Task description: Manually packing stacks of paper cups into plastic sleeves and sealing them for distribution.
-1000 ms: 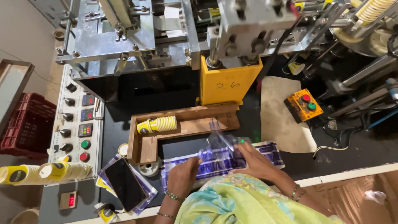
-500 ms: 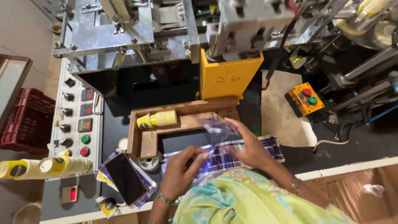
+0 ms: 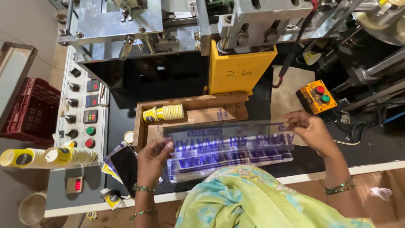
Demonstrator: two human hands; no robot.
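- Clear plastic bag (image 3: pixel 230 145): long, flat, see-through, printed with blue lettering in bands; held stretched out level above the dark tabletop (image 3: pixel 312 162), just in front of the wooden tray (image 3: pixel 198 105).
- Left hand (image 3: pixel 154 158): at the bag's left end, fingers closed on its edge, thumb on top.
- Right hand (image 3: pixel 310 128): at the bag's right end, fingertips pinched together on the upper corner; both hands well apart, bag spanning between them.
- Under the bag's lower edge: more printed bags of the same kind, lying flat, hard to count through the film.
- In the tray: short stack of yellow paper cups (image 3: pixel 164 113) on its side, behind the bag and apart from both hands.
- Near the left hand: dark phone (image 3: pixel 124 162) flat on the tabletop.
- Partly hidden: bag's lower middle behind the green-yellow garment (image 3: pixel 253 198); left hand's fingertips behind the film; exact grip on the underside not visible.
- Cut off: machine frame at the top edge, longer cup stacks (image 3: pixel 46 156) at the left edge.
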